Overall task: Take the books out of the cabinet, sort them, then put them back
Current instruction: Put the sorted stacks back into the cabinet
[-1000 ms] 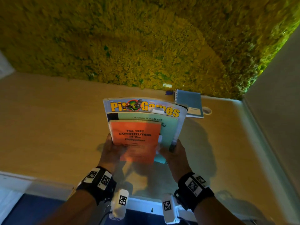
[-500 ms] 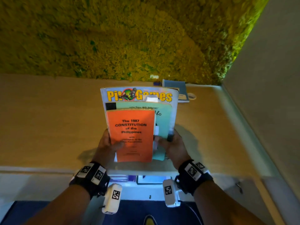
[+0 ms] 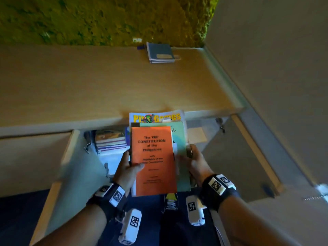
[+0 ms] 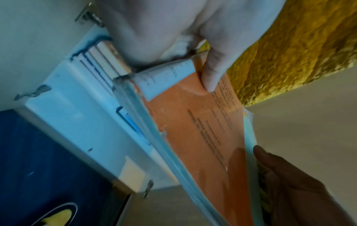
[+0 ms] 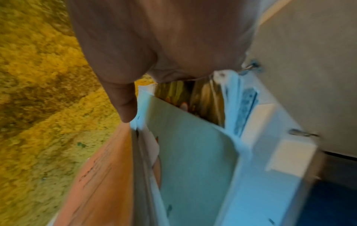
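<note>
On the left, the cabinet door stands open. Behind it, inside the cabinet, a pile of books lies flat on the shelf.

The left hand holds the left edge of a bundle of books in front of the cabinet opening. Its thumb presses on the orange cover, and the other fingers are behind the bundle, where their position cannot be told.

The bundle stands nearly upright, tilted a little toward the person. The front book is the orange booklet with the title "The 1987 Constitution of the Philippines". Behind it is a pale green book, which shows at the top and right. At the back is a bigger magazine with a yellow title, and its top reaches the front edge of the wooden top.

The right hand grips the right edge of the bundle, with the thumb in front and the fingers curled behind the books.

On the wooden top, far back near the yellow-green wall, a blue notebook lies flat. On the right, the second cabinet door is open too.
</note>
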{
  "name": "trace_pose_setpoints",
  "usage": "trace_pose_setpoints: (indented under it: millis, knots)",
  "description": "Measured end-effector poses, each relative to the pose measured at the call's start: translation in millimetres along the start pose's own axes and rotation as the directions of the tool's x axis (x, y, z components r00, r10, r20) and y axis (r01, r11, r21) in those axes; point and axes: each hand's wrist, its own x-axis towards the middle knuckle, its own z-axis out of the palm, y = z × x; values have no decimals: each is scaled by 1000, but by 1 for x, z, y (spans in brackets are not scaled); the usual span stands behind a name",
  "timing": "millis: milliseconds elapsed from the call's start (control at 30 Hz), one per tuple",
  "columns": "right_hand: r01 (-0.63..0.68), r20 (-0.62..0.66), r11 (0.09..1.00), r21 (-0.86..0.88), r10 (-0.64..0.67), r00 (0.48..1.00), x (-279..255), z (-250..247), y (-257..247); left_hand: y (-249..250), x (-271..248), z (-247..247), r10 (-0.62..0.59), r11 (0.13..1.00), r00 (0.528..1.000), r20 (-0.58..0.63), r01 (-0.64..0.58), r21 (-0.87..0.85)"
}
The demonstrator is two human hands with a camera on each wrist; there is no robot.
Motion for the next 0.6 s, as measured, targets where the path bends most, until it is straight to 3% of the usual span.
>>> trace_pose_setpoints:
  millis: [133, 333, 600]
  knots:
    - [-145, -32, 989, 14, 146, 989, 3, -28, 56, -49, 0, 22, -117, 990, 993, -3, 117, 72]
    - [-150, -36, 987, -52, 149, 988, 67, -64, 102, -97, 71, 59, -228, 954, 973, 22, 219, 206]
    - [-55, -185, 932, -359, -13, 983, 245, -115, 124, -127, 242, 149, -40, 891, 991, 127, -23, 454]
